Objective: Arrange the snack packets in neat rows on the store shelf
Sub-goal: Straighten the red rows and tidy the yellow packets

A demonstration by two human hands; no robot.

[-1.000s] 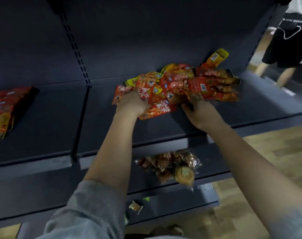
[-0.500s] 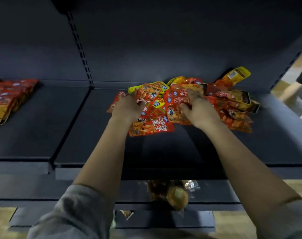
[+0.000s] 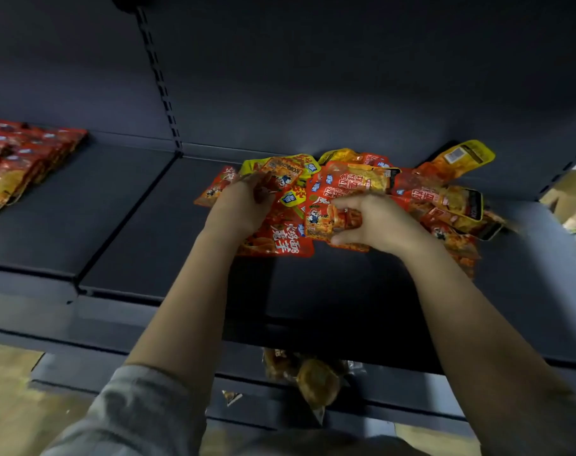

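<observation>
A loose heap of red and yellow snack packets (image 3: 441, 199) lies at the back of the dark shelf (image 3: 141, 225). My left hand (image 3: 243, 205) rests on the heap's left side, its fingers pinching the edge of a red packet (image 3: 280, 174). My right hand (image 3: 375, 225) grips a red packet (image 3: 326, 218) in the middle of the heap, thumb below and fingers curled over the top. A large red packet (image 3: 280, 241) lies flat at the front of the heap between my hands.
A tidy batch of red packets (image 3: 20, 162) sits on the neighbouring shelf section at the far left. Wrapped buns (image 3: 313, 380) lie on a lower shelf below my arms. A slotted upright (image 3: 161, 83) divides the back panel. Wooden floor shows at the bottom left.
The view has come closer and higher on the shelf. My right hand has shifted from the heap's right side to its middle and closed round a red packet. My left hand stays on the left side.
</observation>
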